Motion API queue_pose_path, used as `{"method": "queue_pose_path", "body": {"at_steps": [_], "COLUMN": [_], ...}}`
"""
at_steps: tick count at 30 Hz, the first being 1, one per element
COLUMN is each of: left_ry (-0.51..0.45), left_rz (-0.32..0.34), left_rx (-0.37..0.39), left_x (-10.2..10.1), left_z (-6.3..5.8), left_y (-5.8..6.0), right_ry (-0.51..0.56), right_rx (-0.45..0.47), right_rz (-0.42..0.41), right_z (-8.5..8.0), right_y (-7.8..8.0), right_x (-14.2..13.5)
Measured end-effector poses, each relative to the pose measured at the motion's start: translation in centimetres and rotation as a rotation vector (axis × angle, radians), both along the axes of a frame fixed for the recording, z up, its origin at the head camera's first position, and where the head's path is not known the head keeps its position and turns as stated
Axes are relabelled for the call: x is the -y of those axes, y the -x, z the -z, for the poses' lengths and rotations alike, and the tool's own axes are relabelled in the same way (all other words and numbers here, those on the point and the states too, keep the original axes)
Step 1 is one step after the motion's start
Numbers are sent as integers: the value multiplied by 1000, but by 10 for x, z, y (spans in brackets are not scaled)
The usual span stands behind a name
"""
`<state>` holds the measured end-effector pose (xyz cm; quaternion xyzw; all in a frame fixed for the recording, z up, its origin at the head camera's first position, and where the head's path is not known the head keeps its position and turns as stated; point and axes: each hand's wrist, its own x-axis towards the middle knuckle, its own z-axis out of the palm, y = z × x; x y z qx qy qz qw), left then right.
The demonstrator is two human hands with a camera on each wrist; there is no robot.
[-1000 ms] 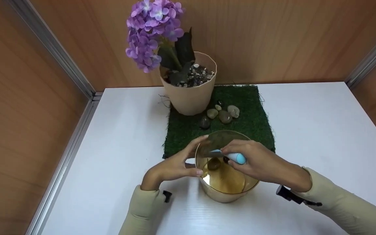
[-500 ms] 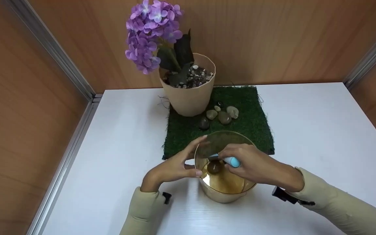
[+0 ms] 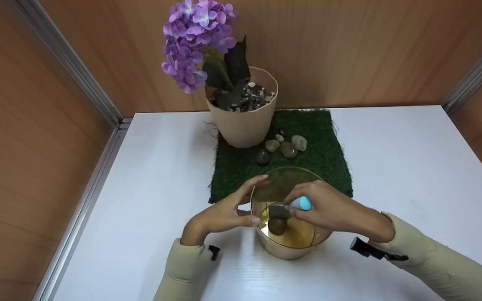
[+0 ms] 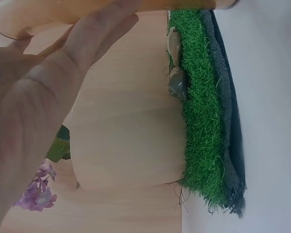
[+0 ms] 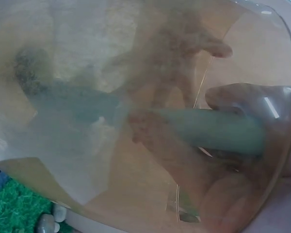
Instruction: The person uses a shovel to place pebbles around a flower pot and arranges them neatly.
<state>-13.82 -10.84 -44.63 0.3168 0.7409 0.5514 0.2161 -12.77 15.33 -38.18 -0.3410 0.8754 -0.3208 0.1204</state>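
Note:
A deep, see-through amber container (image 3: 288,251) stands on the white table near the front of the mat. My left hand (image 3: 224,213) steadies it from the left, thumb at the rim and fingers spread round the far side. My right hand (image 3: 333,209) reaches over the rim and grips a brush by its white and pale-blue handle (image 3: 301,203). The brush's dark round head (image 3: 277,225) is low inside the container. Through the hazy wall in the right wrist view, the pale handle (image 5: 218,131) lies in my fingers and bristles (image 5: 31,68) show at the far end.
Behind the container lies a green artificial grass mat (image 3: 320,167). Several smooth stones (image 3: 289,149) rest on it. A beige pot (image 3: 243,127) with a purple flower (image 3: 195,42) stands at its back left. Wood-grain panels (image 3: 349,50) enclose the white table.
The brush head has shifted toward me inside the container, and its handle end now points more upward. My right hand has moved left, then slightly back right. My left hand stays on the container.

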Motion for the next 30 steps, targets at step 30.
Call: {"method": "queue_pose_path", "body": {"at_steps": [30], "left_ry": [15], "left_rz": [13], "left_rx": [-10], "left_x": [1], "left_z": [0], "left_y": [1], "right_ry": [39], "right_rx": [300], "right_rz": [-148], "right_z": [-7], "right_y": [3], "right_x": [0]}}
